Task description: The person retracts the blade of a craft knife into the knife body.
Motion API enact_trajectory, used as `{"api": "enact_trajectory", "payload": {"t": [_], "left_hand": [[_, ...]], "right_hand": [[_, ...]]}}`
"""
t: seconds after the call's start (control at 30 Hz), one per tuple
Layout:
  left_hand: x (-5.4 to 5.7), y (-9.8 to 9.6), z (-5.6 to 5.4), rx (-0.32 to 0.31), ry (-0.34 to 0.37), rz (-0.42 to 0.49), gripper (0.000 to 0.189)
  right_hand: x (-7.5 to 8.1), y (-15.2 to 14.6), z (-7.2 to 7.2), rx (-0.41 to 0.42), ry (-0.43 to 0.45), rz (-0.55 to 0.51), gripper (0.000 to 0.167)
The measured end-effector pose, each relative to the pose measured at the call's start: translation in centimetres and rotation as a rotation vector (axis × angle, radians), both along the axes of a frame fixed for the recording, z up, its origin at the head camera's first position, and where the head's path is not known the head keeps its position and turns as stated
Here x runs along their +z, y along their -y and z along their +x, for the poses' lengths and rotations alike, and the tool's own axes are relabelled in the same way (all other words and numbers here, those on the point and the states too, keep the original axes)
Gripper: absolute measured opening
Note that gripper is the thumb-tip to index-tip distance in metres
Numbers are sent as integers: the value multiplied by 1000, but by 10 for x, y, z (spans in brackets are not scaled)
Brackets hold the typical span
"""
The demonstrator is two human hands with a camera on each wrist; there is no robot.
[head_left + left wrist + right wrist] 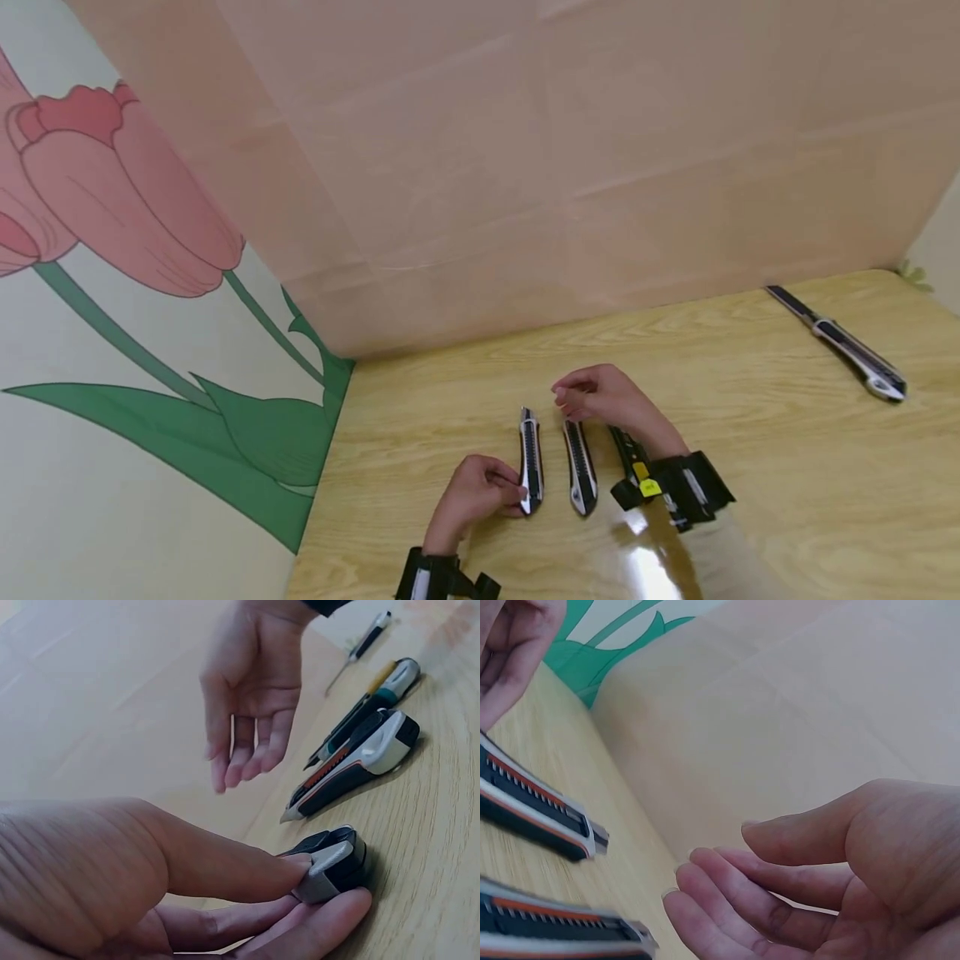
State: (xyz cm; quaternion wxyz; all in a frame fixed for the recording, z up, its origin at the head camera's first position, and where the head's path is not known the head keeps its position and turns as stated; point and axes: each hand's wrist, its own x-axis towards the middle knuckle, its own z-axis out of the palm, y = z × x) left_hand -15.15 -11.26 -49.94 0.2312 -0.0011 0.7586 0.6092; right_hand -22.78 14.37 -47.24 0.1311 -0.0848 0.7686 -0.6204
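Note:
My left hand pinches the butt end of a silver-and-black utility knife between thumb and fingers. This knife lies on the wooden table with its tip pointing away from me. Beside it, to the right, is a similar utility knife with orange trim. Over that second knife's tip hangs my right hand, its fingers loosely bent with nothing between them, as the right wrist view shows. A third cutter, with yellow and teal parts, lies farther right, partly hidden under my right wrist in the head view.
A longer cutter with its dark blade out lies at the table's far right. Pinkish-beige sheeting rises behind the wooden table. At left is a wall painted with tulips. Light glares off the table's front.

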Motion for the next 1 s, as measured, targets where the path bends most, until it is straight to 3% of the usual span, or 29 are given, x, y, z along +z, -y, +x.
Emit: {"api": "enact_trajectory", "payload": {"t": [0.27,0.4,0.57,0.83,1.0], "left_hand": [[-1,3,2,6,-16,-30,17],[-4,3,2,22,-24,21,18],[-3,-1,0,40,-54,103,18],[2,-4,-4,70,-93,116,20],[2,-4,-5,82,-104,96,22]], "right_hand": [[-6,-5,1,1,-4,19,28],[-7,5,4,39,-6,-13,26],[-8,20,9,76,-22,34,24],[-11,39,17,151,119,55,29],[-14,47,20,193,124,35,20]]}}
